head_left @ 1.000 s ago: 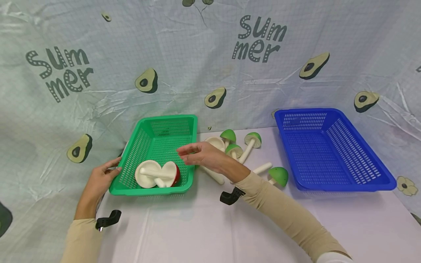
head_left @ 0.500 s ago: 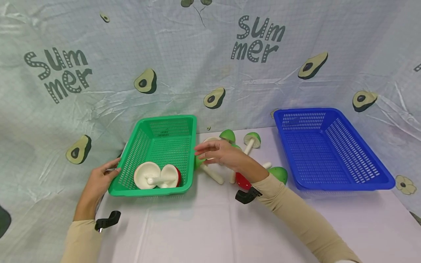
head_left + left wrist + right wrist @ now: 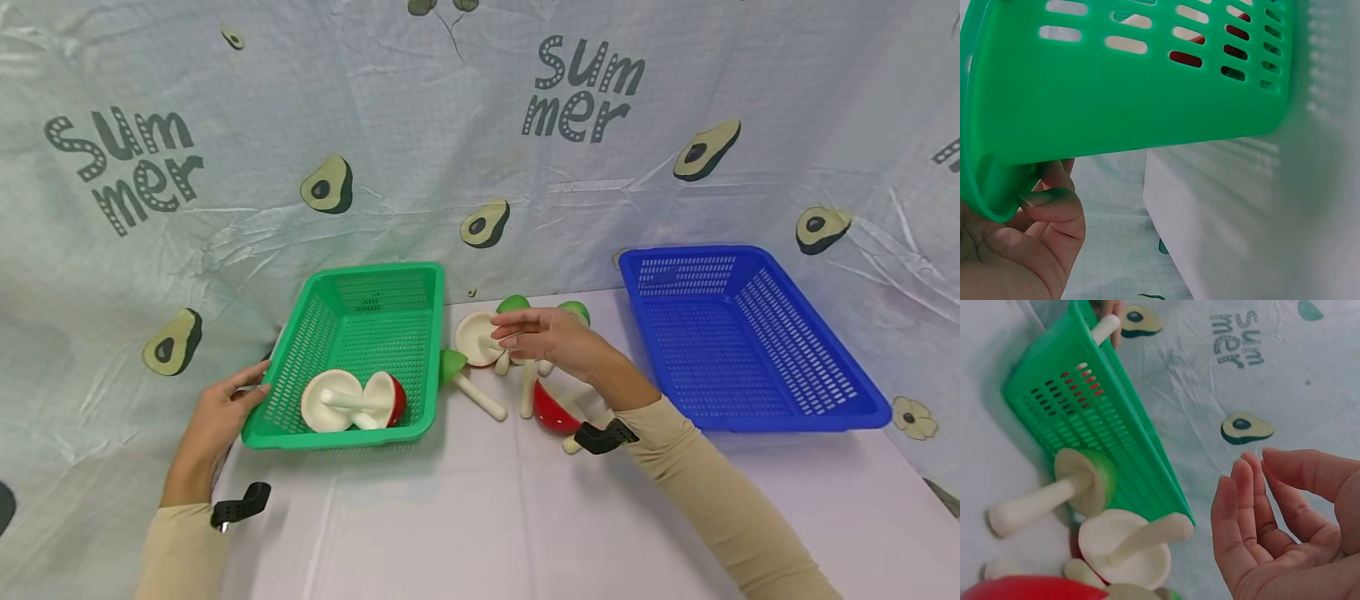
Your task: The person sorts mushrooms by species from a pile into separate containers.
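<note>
My left hand (image 3: 217, 417) holds the left rim of a green plastic basket (image 3: 337, 440). In the left wrist view, the thumb and fingers of that hand (image 3: 1035, 244) pinch the rim's corner. Two toy mushrooms lie in the basket's front part, with white undersides and stems; one red cap (image 3: 400, 400) shows. My right hand (image 3: 562, 342), fingers loosely bent and holding nothing, hovers over a group of toy mushrooms right of the basket. Nearby are a green-capped mushroom (image 3: 453, 365) against the basket, a white-bottomed one (image 3: 471, 337) and a red-capped one (image 3: 553, 411). The hand hides part of the group.
A blue plastic basket (image 3: 757, 423) stands on the right, nothing visible inside. Both baskets rest on a pale table (image 3: 420, 525). Behind hangs a cloth (image 3: 405, 108) printed with avocados and lettering.
My right hand has moved right, from above the green basket's right rim to over the mushroom group. The left hand stays on the rim.
</note>
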Demonstrator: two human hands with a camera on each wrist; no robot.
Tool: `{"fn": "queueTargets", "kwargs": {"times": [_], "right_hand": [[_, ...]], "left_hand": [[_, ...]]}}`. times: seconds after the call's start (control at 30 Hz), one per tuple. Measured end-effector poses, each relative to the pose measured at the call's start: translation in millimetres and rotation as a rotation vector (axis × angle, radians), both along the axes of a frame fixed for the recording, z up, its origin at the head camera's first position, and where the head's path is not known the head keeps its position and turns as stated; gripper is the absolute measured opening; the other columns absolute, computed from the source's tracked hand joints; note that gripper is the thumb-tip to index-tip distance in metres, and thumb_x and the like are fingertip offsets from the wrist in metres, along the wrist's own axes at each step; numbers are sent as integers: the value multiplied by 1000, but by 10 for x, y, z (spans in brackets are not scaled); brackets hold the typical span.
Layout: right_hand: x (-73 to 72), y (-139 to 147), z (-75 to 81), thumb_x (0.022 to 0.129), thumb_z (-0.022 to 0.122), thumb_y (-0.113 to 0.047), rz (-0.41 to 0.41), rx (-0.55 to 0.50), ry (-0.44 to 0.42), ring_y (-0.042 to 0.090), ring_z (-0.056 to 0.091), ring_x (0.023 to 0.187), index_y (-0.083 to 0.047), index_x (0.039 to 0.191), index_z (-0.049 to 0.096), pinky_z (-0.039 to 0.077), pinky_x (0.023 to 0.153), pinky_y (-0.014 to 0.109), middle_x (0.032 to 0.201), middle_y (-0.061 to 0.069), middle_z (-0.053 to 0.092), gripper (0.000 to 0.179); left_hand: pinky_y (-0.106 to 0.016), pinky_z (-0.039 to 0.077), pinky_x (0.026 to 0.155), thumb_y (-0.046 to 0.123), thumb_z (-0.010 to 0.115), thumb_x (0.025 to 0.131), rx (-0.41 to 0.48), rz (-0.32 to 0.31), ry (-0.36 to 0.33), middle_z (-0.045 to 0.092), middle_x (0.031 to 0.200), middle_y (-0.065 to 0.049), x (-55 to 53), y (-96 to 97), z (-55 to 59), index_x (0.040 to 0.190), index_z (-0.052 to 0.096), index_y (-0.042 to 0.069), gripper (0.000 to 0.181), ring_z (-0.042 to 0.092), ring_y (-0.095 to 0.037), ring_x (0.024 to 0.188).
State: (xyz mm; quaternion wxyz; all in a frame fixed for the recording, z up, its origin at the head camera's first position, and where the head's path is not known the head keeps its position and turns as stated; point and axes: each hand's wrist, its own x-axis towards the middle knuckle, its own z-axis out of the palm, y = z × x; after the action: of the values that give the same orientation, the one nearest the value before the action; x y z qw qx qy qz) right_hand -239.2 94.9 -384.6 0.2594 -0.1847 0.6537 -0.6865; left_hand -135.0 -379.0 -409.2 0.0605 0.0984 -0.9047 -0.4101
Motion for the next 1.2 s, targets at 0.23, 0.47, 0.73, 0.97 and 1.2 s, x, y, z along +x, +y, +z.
{"fn": "queueTargets", "kwargs": {"times": [0.23, 0.47, 0.73, 0.97, 1.2], "right_hand": [[-23, 192, -92, 90, 64, -3, -6, -8, 19, 19, 62, 107, 1, 134, 52, 52, 87, 31, 128, 24, 55, 46], [7, 345, -151, 90, 64, -3, -12, 12, 19, 19, 60, 110, 3, 137, 48, 51, 90, 32, 129, 26, 53, 50], [32, 428, -193, 89, 67, -10, -28, 61, 40, 39, 49, 122, -2, 137, 49, 51, 86, 30, 133, 28, 50, 52], [20, 549, -280, 89, 68, -11, -42, 110, 62, 28, 56, 116, -3, 135, 52, 49, 92, 31, 128, 22, 55, 49], [47, 643, -290, 89, 68, -13, -33, 147, 64, 25, 57, 115, -4, 135, 52, 48, 94, 30, 129, 23, 54, 50]], "left_hand": [[-20, 48, 60, 22, 51, 100, -3, 9, -8, 47, 131, -24, -5, 14, 5, 145, 42, 6, 48, 52, 0, 76], [-21, 48, 61, 28, 52, 100, 10, 7, -3, 47, 129, -23, -3, -11, -23, 145, 41, 4, 52, 52, -2, 78], [-21, 48, 61, 29, 51, 100, 14, 22, -10, 47, 128, -20, -9, -11, -40, 145, 41, 5, 52, 52, -4, 78], [-21, 48, 60, 25, 51, 100, 17, 23, -12, 47, 130, -19, 0, 6, -38, 145, 41, 6, 50, 52, -2, 77], [-20, 48, 61, 27, 52, 100, 26, 29, -8, 47, 129, -18, -13, -24, -61, 145, 42, 6, 51, 52, 0, 77]]}}
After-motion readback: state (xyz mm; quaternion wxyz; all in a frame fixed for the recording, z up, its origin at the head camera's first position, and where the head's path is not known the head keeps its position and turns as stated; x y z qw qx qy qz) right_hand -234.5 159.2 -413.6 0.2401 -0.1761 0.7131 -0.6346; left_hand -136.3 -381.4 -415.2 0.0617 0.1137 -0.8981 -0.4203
